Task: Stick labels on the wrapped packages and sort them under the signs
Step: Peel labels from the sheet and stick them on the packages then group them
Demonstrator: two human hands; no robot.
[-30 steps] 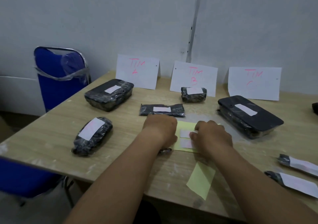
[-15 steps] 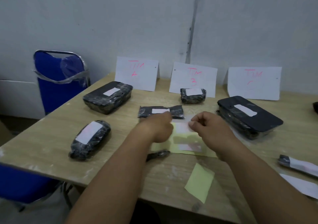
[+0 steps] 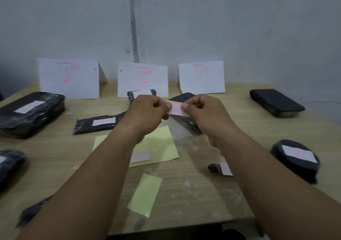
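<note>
Both hands are raised above the table and pinch one white label (image 3: 176, 108) between them: my left hand (image 3: 147, 110) holds its left edge, my right hand (image 3: 200, 110) its right edge. Below them lies the yellow backing sheet (image 3: 158, 147) with one white label left on it. Black wrapped packages lie around: a large one (image 3: 31, 113) at the left, a flat one (image 3: 96, 123), a small one (image 3: 141, 93) under the middle sign (image 3: 143, 79), one (image 3: 184, 97) partly hidden behind my right hand, an unlabelled one (image 3: 275, 102) and a labelled one (image 3: 295, 156) at the right.
Three white paper signs stand against the grey wall, the left sign (image 3: 68, 78) and the right sign (image 3: 202, 77) flanking the middle one. A loose yellow strip (image 3: 145, 193) lies near the wooden table's front edge (image 3: 184, 227). A small labelled package (image 3: 220, 168) lies by my right forearm.
Both hands lifted off the yellow sheet with a peeled white label between them. The view swung right, so the blue chair left the frame and packages at the right came in.
</note>
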